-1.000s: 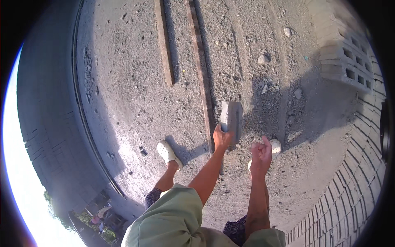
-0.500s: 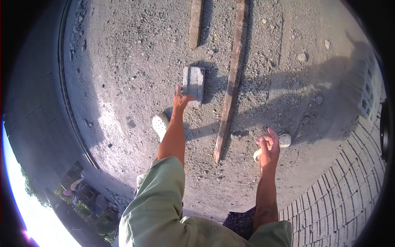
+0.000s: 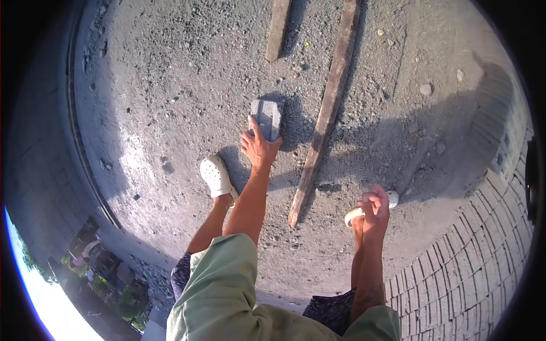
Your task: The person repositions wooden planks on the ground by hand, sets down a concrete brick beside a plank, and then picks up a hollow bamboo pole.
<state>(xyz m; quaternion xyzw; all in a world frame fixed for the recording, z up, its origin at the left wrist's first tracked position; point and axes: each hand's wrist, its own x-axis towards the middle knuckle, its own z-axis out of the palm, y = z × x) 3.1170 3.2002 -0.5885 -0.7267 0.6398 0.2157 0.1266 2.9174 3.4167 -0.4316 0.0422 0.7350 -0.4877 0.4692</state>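
A grey concrete block (image 3: 271, 113) with a grooved top lies on the gravelly ground ahead of me. My left hand (image 3: 260, 149) is closed over its near end, index finger along the left side and thumb at the right corner. The undersides of those fingers are hidden. Off to the right, my right hand (image 3: 375, 211) hangs in the air above my right shoe (image 3: 354, 216). Its fingers are loosely bent and apart, holding nothing.
A long wooden plank (image 3: 325, 116) lies just right of the block, and a shorter wooden piece (image 3: 277, 34) farther off. My left foot in a white clog (image 3: 215, 175) stands left of the block. Stacked grey blocks (image 3: 455, 284) line the right. Loose stones (image 3: 425, 89) dot the ground.
My left hand has come down and closed on the near end of the block, which now looks slightly turned. My right hand has barely moved and stays empty.
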